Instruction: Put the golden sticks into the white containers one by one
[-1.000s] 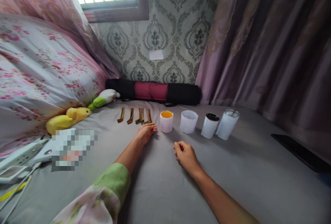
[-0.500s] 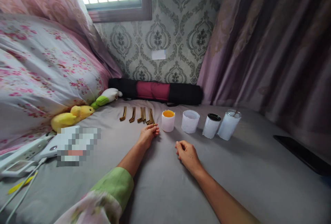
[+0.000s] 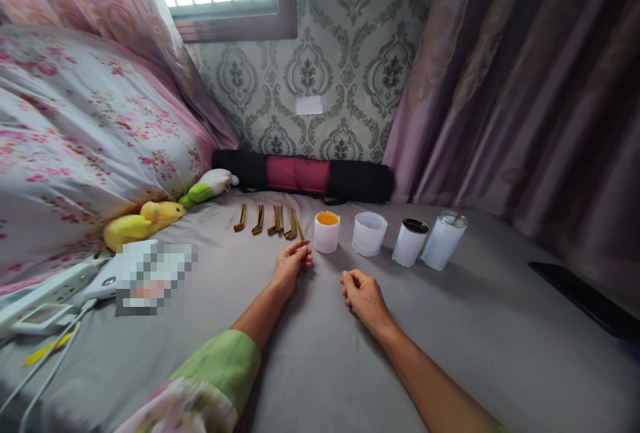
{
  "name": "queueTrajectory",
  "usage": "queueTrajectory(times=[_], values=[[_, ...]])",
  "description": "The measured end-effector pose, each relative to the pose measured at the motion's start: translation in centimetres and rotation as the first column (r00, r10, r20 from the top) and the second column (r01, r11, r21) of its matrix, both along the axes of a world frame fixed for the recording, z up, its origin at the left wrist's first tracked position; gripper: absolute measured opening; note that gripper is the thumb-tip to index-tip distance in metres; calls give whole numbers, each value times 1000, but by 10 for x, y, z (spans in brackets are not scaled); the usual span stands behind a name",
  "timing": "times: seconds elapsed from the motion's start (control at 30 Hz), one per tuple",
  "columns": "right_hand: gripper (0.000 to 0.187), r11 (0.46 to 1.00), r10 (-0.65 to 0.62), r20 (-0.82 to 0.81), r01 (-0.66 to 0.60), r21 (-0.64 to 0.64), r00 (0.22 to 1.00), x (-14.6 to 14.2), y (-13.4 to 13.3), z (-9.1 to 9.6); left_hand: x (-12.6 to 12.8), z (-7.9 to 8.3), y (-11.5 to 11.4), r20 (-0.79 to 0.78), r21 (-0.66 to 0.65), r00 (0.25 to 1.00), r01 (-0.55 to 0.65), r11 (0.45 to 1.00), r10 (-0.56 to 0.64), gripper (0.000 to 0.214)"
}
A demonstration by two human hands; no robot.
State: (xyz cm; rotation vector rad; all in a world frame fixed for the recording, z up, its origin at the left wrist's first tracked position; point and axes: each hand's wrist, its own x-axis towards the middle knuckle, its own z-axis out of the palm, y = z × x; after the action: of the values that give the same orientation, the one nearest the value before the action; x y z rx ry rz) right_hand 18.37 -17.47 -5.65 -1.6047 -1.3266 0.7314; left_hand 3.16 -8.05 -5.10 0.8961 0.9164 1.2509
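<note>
Stick (image 3: pixel 299 227), gold-brown, pinched at one end by left hand (image 3: pixel 291 266), likely for control | right hand (image 3: pixel 365 295) curled, contents I can't see | yellow-lined cup (image 3: pixel 327 237) mouth-up, presumably for access

Pinching a gold stick (image 3: pixel 301 231) in the left hand (image 3: pixel 290 267), just beside bundles of bent gold sticks (image 3: pixel 275 221) and near a white cup (image 3: pixel 327 237), orange inside. Holding the right hand (image 3: pixel 366 298) loosely curled before three more white containers (image 3: pixel 369 237) on a grey sheet (image 3: pixel 320 359).

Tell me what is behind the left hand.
Just beyond the left hand, bent gold-colored sticks lie bunched on the gray sheet. Whatever the hand itself covers cannot be seen.
</note>
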Motion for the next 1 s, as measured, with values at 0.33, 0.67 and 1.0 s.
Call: queueTrajectory(times=[0.33, 0.67, 1.0], values=[[38, 1000, 16, -41, -16, 6, 999, 2, -2, -1, 2, 4, -15, -101, 110, 994, -21, 994, 33, 42], [38, 1000, 8, -119, -10, -18, 993, 1, -3, 0, 4, 10, -29, -187, 248, 981, -7, 969, 56, 44], [39, 1000, -11, -233, 10, -7, 972, 0, -6, 5, 8, 18, -40, -277, 335, 957, 15, 942, 83, 38]])
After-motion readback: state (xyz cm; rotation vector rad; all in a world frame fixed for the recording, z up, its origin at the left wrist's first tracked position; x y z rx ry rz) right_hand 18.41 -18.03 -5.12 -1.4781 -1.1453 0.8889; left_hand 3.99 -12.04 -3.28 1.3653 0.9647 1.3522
